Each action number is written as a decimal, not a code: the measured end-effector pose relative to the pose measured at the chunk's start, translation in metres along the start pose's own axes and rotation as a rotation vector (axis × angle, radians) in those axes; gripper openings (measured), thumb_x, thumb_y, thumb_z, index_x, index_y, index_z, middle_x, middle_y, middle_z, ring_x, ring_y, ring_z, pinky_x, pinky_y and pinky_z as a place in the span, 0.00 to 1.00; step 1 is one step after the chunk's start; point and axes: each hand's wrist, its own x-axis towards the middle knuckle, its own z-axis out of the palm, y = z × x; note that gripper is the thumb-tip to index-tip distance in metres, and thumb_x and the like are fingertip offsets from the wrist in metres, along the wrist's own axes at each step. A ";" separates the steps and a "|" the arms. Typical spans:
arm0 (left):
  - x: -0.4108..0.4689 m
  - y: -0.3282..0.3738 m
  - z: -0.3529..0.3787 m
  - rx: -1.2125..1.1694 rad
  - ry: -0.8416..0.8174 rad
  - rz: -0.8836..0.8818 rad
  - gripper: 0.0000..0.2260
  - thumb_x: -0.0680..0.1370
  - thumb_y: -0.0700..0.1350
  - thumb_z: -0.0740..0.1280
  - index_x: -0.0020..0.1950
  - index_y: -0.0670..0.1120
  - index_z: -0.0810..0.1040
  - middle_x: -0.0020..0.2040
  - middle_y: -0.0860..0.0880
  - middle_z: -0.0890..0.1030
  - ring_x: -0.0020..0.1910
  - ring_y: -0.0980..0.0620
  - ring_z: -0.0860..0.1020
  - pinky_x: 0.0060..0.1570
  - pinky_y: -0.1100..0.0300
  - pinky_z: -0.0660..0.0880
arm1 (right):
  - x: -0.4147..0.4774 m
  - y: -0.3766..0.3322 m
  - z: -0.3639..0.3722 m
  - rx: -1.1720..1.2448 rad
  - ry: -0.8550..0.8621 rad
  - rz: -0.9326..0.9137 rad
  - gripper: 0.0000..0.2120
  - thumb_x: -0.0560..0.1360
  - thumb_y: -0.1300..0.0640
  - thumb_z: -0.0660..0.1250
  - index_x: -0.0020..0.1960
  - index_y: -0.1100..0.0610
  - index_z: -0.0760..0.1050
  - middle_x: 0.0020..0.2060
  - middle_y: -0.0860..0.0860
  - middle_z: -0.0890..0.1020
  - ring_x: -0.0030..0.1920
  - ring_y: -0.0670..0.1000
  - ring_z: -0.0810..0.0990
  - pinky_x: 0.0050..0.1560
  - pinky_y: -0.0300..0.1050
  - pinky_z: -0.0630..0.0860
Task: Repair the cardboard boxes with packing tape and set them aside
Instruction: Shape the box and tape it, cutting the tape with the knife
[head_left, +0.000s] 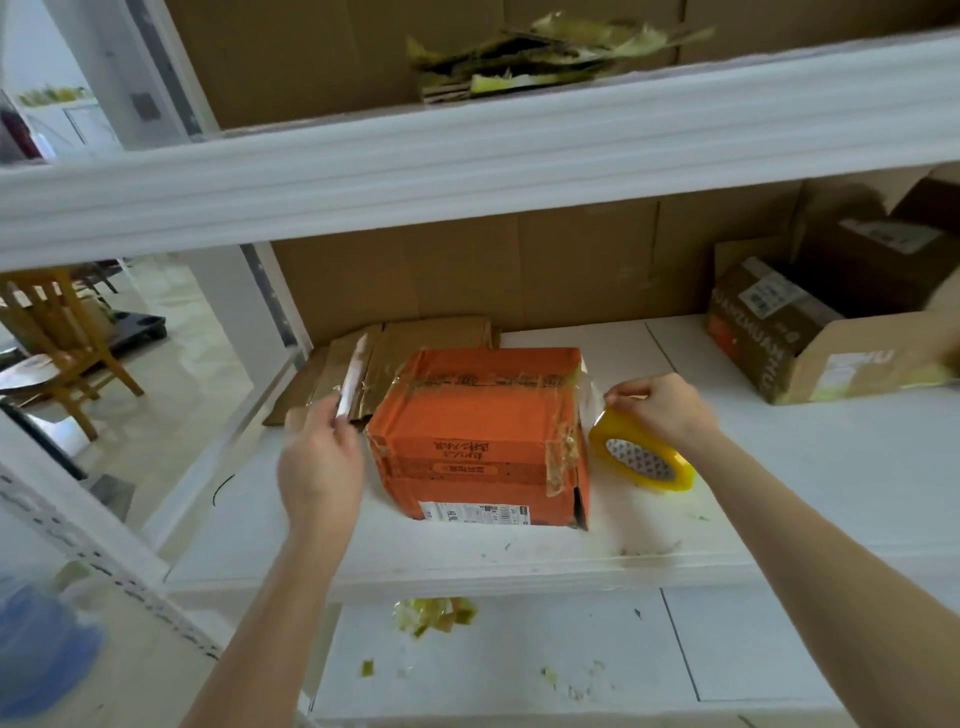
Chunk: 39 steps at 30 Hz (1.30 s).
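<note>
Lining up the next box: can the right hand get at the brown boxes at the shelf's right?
Likely yes: only bare shelf lies between right hand and brown boxes. But its grip holds the tape roll; set that down first.

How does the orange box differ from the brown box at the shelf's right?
The orange box is closed, with tape across its top; the brown box is open, with a flap standing up. The orange box stands centred; the brown box sits far right. Both are cardboard on the white shelf.
</note>
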 end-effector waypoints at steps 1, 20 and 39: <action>-0.006 0.030 0.000 -0.055 0.000 0.096 0.12 0.79 0.38 0.61 0.61 0.40 0.77 0.50 0.43 0.75 0.35 0.49 0.74 0.34 0.61 0.70 | 0.001 0.003 -0.001 0.026 -0.017 -0.009 0.07 0.75 0.42 0.67 0.47 0.42 0.82 0.45 0.44 0.81 0.42 0.47 0.75 0.31 0.36 0.64; -0.073 0.174 0.067 0.126 -0.396 0.352 0.16 0.81 0.42 0.58 0.68 0.49 0.72 0.52 0.48 0.77 0.46 0.49 0.79 0.45 0.55 0.78 | -0.001 0.030 -0.016 0.078 -0.094 -0.110 0.11 0.74 0.47 0.64 0.55 0.38 0.78 0.53 0.44 0.81 0.51 0.50 0.79 0.47 0.44 0.78; -0.075 0.172 0.062 0.133 -0.439 0.384 0.14 0.79 0.39 0.60 0.62 0.47 0.79 0.49 0.48 0.78 0.41 0.49 0.78 0.40 0.54 0.78 | -0.007 0.023 -0.002 0.022 0.098 0.015 0.10 0.77 0.40 0.61 0.46 0.40 0.80 0.42 0.44 0.81 0.37 0.48 0.78 0.37 0.45 0.81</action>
